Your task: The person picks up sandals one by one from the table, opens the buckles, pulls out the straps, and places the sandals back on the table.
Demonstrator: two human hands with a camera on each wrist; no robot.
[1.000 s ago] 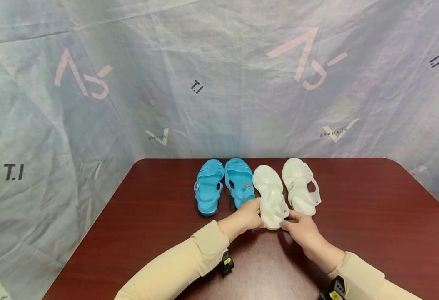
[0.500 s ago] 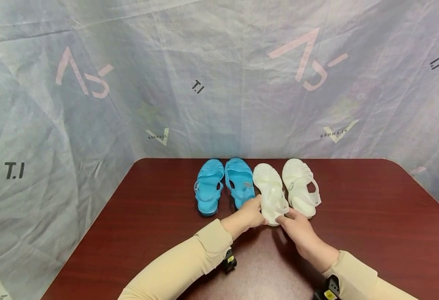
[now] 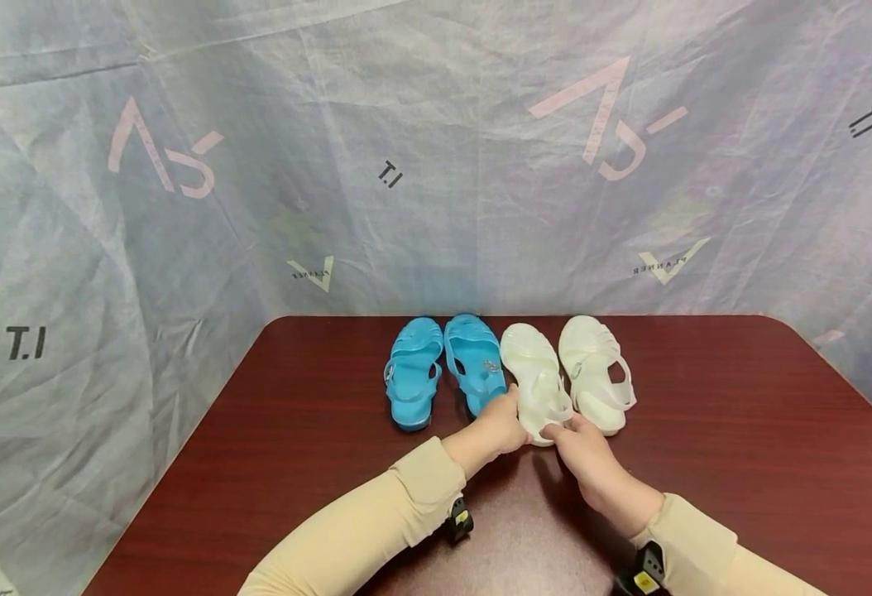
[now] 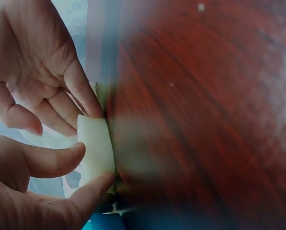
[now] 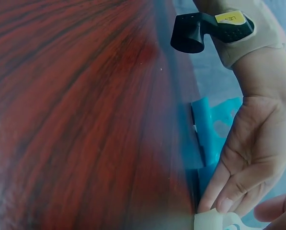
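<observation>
A white jelly sandal [image 3: 529,352] lies toe to the back of the table, with both hands at its heel. My left hand [image 3: 499,426] holds the heel's left side. From the other side my right hand [image 3: 592,459] holds it, thumb over the heel in the head view. The left wrist view has the pale heel [image 4: 95,143] between the fingertips of both hands, the left thumb [image 4: 68,160] at its near face. A second white sandal [image 3: 588,348] stands just to the right. Left of the held one is a blue sandal [image 3: 473,348], its heel partly hidden behind my left hand.
Another blue sandal [image 3: 414,372] stands at the left end of the row. The dark red wooden table [image 3: 734,447] ends at the back against a grey printed cloth [image 3: 436,240]. Black wrist cameras [image 3: 644,571] hang under both sleeves.
The held white sandal has slid slightly toward the back of the table, with both hands following. My right thumb has come further over the heel. The other sandals keep their places.
</observation>
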